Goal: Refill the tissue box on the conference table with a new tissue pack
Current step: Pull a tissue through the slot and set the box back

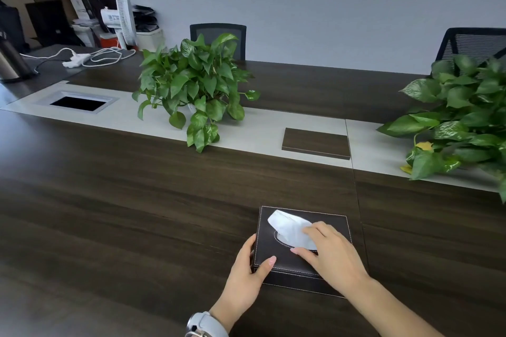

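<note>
Where the dark wood worktop (137, 199) nears the camera, a dark stitched tissue box (284, 254) sits flat with its lid on, a white tissue (287, 228) standing up out of the oval slot in the top. Of the two hands, the left hand (247, 275) grips the box's near-left corner, thumb on the lid, while the right hand (330, 251) pinches the tissue between thumb and fingers. Beyond, on the pale centre strip, a leafy potted plant (194, 84) stands left and another plant (460, 117) right, a small wooden panel (316, 142) between them.
</note>
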Available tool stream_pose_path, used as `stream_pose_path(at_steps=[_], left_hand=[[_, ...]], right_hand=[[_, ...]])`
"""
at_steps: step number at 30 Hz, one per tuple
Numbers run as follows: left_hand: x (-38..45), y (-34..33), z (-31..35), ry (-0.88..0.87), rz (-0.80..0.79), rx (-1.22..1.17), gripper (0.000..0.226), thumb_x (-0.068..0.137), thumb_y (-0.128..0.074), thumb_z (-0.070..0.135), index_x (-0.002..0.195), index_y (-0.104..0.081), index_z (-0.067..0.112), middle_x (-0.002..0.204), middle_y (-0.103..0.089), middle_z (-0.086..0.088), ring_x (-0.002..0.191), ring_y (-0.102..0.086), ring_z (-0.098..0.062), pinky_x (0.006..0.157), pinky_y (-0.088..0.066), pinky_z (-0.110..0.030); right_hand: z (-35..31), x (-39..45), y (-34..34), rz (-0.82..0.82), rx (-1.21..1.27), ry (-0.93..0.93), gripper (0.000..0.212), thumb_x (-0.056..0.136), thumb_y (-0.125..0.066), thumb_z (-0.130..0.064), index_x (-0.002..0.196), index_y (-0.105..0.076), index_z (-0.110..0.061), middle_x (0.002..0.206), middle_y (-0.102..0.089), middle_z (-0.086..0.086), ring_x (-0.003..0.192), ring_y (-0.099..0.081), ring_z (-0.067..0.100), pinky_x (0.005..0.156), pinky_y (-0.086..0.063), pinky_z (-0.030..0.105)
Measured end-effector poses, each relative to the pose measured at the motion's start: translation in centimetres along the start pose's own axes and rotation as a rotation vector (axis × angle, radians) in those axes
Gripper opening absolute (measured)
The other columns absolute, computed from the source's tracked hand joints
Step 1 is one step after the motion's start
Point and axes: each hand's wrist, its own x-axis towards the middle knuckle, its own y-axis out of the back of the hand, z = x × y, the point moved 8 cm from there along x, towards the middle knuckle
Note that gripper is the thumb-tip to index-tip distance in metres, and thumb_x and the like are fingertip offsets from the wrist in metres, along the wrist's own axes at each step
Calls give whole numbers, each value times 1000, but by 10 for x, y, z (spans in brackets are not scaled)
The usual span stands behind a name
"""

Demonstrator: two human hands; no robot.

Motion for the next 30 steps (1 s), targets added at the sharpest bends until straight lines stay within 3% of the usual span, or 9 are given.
stream_pose_path(at_steps=[2,4,8,10,12,16,21,25,30], left_hand=[[0,0,0,2,0,-2,56,86,-64,28,134,-37,33,135,-54,4,123,-53,-11,106,-44,-34],[0,1,0,10,-4,-6,60,86,-64,29,138,-36,29,135,-54,5,124,-52,-11,106,-44,-34],[0,1,-3,12,0,-1,62,85,-64,28,140,-36,26,136,-54,5,125,-52,-11,108,-43,-35],[0,3,-3,16,8,-4,63,85,-65,27,141,-35,25,136,-55,4,124,-52,-10,108,-42,-35],[1,2,-3,15,2,1,62,86,-64,25,141,-35,25,135,-55,5,124,-52,-10,108,-42,-34],[0,1,-1,8,4,7,61,86,-64,27,141,-35,27,137,-53,7,127,-49,-11,109,-41,-36],[-1,1,-1,13,7,14,63,86,-63,27,142,-34,27,138,-52,6,127,-49,-11,109,-41,-35],[-2,1,2,7,13,17,62,87,-62,26,142,-34,26,136,-52,8,126,-49,-9,109,-40,-33],[-4,0,5,7,7,7,59,88,-62,23,140,-35,27,134,-53,11,123,-50,-6,107,-41,-25]], right_hand=[[5,5,-12,-54,8,-104,43,86,-54,-48,117,-59,-18,114,-59,-3,108,-55,19,88,-42,29],[5,13,-13,-25,-3,-143,39,89,-51,-44,118,-57,-18,115,-58,-2,111,-52,20,92,-38,29],[7,20,-14,9,-8,-105,11,72,-76,-16,78,-68,-16,76,-66,-1,75,-64,24,65,-49,34],[9,24,-2,36,24,-125,3,81,-66,-13,80,-68,-15,79,-68,-1,80,-62,25,71,-45,33],[15,27,5,2,39,-128,16,92,-50,-23,96,-65,-16,95,-68,-3,96,-57,21,82,-39,31],[24,25,-7,-191,-37,-153,35,85,-54,-49,105,-60,-22,102,-59,-8,108,-50,13,87,-37,28],[23,22,-20,-290,-72,-202,22,90,-50,-36,101,-67,-25,102,-55,-5,111,-48,16,89,-35,30],[21,24,-20,-305,-161,-203,26,93,-41,-27,101,-66,-24,100,-52,-3,111,-49,18,88,-33,31],[21,25,-6,-254,-13,-205,26,86,-43,-22,62,-42,-33,83,-45,-9,90,-47,15,78,-33,28]])
